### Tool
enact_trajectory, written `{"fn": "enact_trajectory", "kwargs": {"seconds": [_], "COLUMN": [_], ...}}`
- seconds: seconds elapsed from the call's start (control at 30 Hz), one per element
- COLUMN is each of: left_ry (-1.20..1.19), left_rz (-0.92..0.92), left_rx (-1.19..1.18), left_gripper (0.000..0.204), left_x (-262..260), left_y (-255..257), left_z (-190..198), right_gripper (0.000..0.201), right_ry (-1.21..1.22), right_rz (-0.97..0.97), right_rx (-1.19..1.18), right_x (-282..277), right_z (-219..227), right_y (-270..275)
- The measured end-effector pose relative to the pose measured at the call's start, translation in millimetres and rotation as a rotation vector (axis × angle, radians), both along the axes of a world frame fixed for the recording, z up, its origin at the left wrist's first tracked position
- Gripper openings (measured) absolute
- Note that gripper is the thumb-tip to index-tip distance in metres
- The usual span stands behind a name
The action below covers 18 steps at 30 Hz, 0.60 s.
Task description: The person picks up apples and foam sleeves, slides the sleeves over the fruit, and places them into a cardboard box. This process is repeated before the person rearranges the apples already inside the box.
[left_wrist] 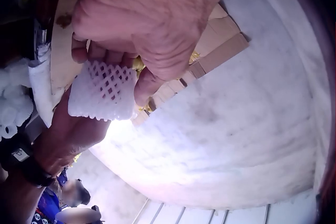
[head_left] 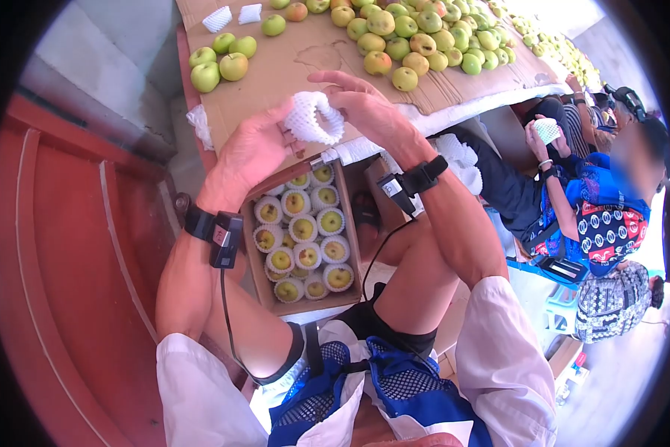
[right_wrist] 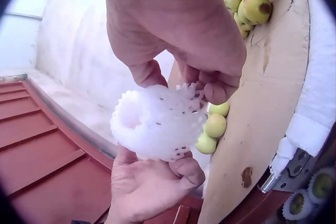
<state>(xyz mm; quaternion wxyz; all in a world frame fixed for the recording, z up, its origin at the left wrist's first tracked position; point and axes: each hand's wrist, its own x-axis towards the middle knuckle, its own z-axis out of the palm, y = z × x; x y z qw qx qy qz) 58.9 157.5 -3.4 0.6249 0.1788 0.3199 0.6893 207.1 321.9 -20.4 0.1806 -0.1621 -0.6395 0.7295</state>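
Observation:
A white foam net sleeve [head_left: 314,119] is held between both hands above the table's near edge. The left hand [head_left: 254,143] grips its left side, thumb and fingers on the mesh; in the left wrist view the left hand [left_wrist: 142,29] pinches the net [left_wrist: 102,91]. On the other side, the right hand [head_left: 364,108] holds the net's rim with thumb and fingers, and the right wrist view shows the right hand [right_wrist: 178,40] at the upper edge of the net [right_wrist: 157,121], whose opening gapes. No apple shows inside it.
Below the hands stands a cardboard box [head_left: 258,287] of net-wrapped apples [head_left: 303,228]. Loose apples [head_left: 234,67] and a large pile [head_left: 424,42] lie on the cardboard-covered table [head_left: 275,74], with two foam nets [head_left: 217,19] at its far left. Another person [head_left: 603,194] sits at right.

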Motion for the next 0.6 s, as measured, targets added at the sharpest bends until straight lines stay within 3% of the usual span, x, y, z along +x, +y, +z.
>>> {"fn": "enact_trajectory", "kwargs": {"seconds": [0.1, 0.2, 0.3, 0.4, 0.5, 0.6], "left_ry": [0.027, 0.056, 0.063, 0.073, 0.083, 0.094], "left_rz": [-0.078, -0.042, 0.03, 0.069, 0.046, 0.07], "left_rx": [0.029, 0.032, 0.0, 0.019, -0.013, -0.039], "left_gripper": [0.048, 0.052, 0.054, 0.054, 0.052, 0.039], "left_x": [1, -1, -8, -10, -11, -9], "left_y": [0, 3, 3, 1, 0, 2], "left_z": [-8, -8, -11, -8, -9, -13], "right_gripper": [0.045, 0.044, 0.042, 0.048, 0.056, 0.062], "right_ry": [-0.021, -0.07, -0.146, -0.513, -0.695, -0.749], "right_rz": [-0.018, -0.098, -0.394, -0.903, -1.042, -0.946], "right_rx": [0.037, 0.133, 0.324, 0.64, 0.84, 0.857], "right_x": [1, 10, 26, 40, 47, 45], "right_z": [-7, 6, -4, -6, -21, -29], "right_y": [8, 13, 39, 65, 81, 82]}}
